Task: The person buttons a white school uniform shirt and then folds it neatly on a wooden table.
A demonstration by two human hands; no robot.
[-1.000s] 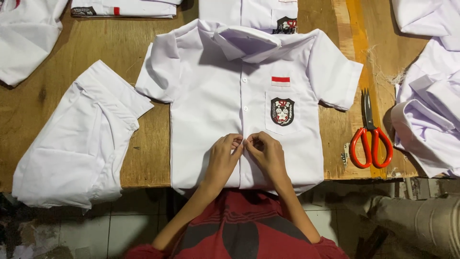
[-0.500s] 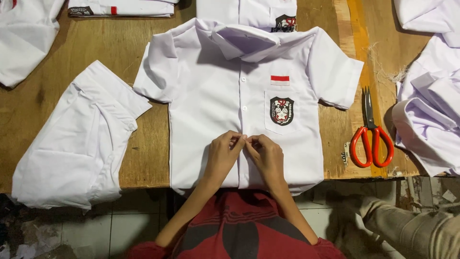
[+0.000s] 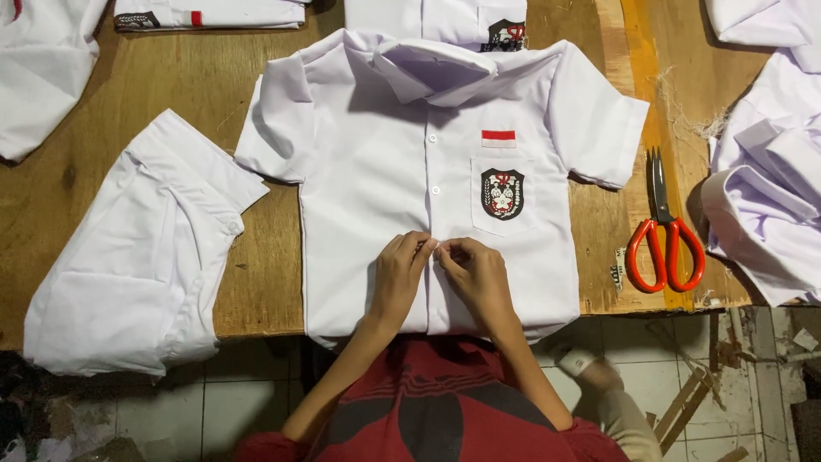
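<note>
Left of the work: a folded white shirt (image 3: pixel 137 257) lies flat on the wooden table (image 3: pixel 265 282), overhanging the near edge, well apart from both hands; it is not being handled.

Centre: the white short-sleeved shirt (image 3: pixel 385 171) lies spread face-up, collar away from the person, hem at the near table edge; the upper placket buttons (image 3: pixel 434 190) appear fastened, so the closure looks largely done; judged remaining: the lowest button, at or under the fingertips, hidden from view.

Left hand (image 3: pixel 399 274): fingers curled, tips pinching the placket from its left side; right hand (image 3: pixel 479 275): likewise curled, pinching the placket from the right; the fingertips of both meet on the front edge, low on the shirt, below the badge pocket (image 3: pixel 502 194).

Right of the work: red-handled scissors (image 3: pixel 664 231) lie closed on the table, untouched; beyond them, a heap of white shirts (image 3: pixel 761 197).
</note>
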